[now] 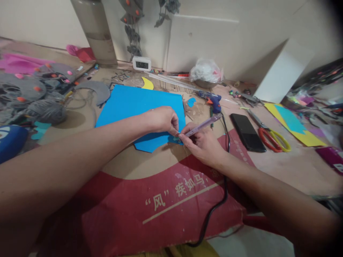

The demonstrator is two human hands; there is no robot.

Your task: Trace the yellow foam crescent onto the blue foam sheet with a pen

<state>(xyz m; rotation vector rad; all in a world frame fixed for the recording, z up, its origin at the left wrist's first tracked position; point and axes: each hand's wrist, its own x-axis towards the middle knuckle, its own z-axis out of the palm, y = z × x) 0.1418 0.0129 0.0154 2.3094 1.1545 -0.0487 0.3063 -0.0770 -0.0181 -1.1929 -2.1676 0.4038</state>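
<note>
A bright blue sheet [142, 107] with a cut, irregular lower edge lies on a cardboard surface. My left hand [163, 119] rests over its lower right part, fingers pinched on a small teal piece [175, 139] at the sheet's edge. In my right hand [202, 142] is a pale purple pen [205, 125], its upper end pointing up and right. The fingertips of both hands meet at the teal piece, and the pen's lower tip is hidden by my right fingers.
Right of my hands lie a blue glue gun [213, 101] with a black cable, a phone [247, 132] and scissors [270, 137]. Behind stand a small clock [142, 64] and a bowl holding a plastic bag [206, 71]. Grey yarn [46, 111] sits at the left.
</note>
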